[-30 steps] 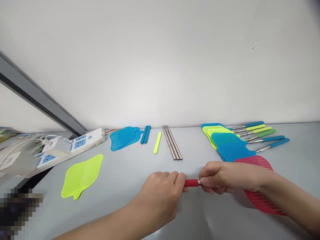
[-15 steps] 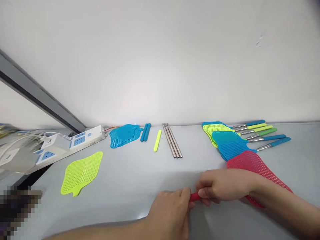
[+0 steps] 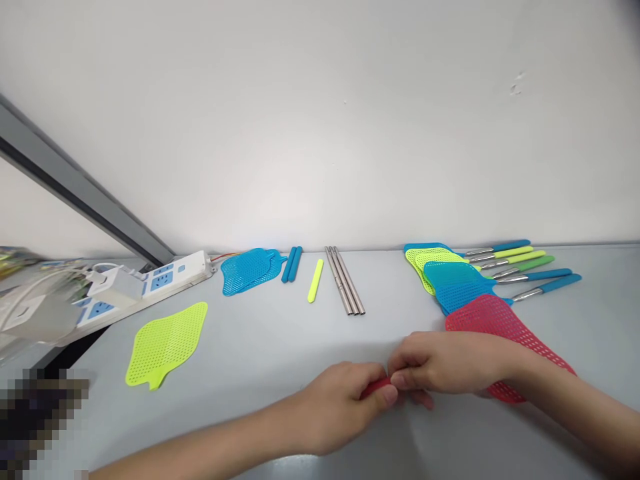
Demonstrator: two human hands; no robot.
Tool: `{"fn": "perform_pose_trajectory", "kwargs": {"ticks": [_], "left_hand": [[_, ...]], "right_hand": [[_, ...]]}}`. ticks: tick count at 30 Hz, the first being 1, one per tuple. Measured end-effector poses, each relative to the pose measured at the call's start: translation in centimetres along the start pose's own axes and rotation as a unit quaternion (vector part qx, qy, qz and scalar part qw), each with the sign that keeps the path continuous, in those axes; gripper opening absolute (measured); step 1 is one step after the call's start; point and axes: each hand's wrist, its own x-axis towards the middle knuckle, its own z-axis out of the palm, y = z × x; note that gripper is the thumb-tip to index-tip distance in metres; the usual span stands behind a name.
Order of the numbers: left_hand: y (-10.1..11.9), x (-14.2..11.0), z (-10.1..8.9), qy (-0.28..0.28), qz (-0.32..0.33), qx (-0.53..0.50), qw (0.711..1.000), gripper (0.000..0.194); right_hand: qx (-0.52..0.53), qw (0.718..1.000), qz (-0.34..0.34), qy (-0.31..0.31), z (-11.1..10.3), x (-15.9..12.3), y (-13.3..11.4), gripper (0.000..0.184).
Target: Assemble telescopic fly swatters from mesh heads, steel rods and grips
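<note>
Red rubber grip [image 3: 376,387] is being clenched at its ends between the left hand [image 3: 337,408] and the right hand [image 3: 440,363], mostly hidden by their fingers, just left of the red fly swatter [image 3: 500,320]. The right wrist is passing over that swatter.

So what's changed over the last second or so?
The left hand and right hand have drawn together on the red grip, now mostly hidden, its metal end no longer showing. The red mesh swatter head has shifted up and left, onto the blue swatter. The steel rods and lime swatter stayed put.
</note>
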Motion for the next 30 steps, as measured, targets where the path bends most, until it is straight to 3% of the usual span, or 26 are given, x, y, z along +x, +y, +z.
{"fn": "perform_pose_trajectory", "kwargs": {"ticks": [6, 10, 14, 19, 23, 24, 26, 30], "left_hand": [[-0.6, 0.6, 0.1, -0.021, -0.032, -0.183, 0.982, 0.03], [-0.6, 0.7, 0.4, 0.002, -0.032, -0.183, 0.982, 0.028], [-0.8, 0.8, 1.0, 0.06, -0.033, -0.189, 0.98, 0.028], [-1.4, 0.9, 2.2, 0.141, -0.029, -0.178, 0.973, 0.028], [-1.7, 0.8, 2.9, 0.188, -0.033, -0.155, 0.969, 0.027], [-1.7, 0.7, 3.0, 0.191, -0.034, -0.156, 0.968, 0.027], [-1.7, 0.7, 3.0, 0.19, -0.033, -0.159, 0.968, 0.029], [-1.6, 0.7, 2.8, 0.18, -0.026, -0.131, 0.975, 0.033]], "right_hand": [[0.009, 0.981, -0.001, 0.196, -0.7, -0.6, -0.1, 0.031], [0.03, 0.938, -0.009, 0.345, -2.7, -2.2, -0.1, 0.032], [-0.002, 0.888, 0.07, 0.454, -5.0, -3.5, 1.5, 0.034], [-0.027, 0.885, 0.14, 0.444, -6.6, -3.7, 3.6, 0.039], [-0.028, 0.847, 0.183, 0.498, -7.2, -4.4, 3.9, 0.05], [0.022, 0.86, 0.189, 0.474, -7.3, -4.7, 3.8, 0.053], [0.145, 0.905, 0.128, 0.378, -7.6, -5.4, 3.6, 0.047], [0.291, 0.915, 0.032, 0.278, -7.9, -6.1, 3.7, 0.032]]}}
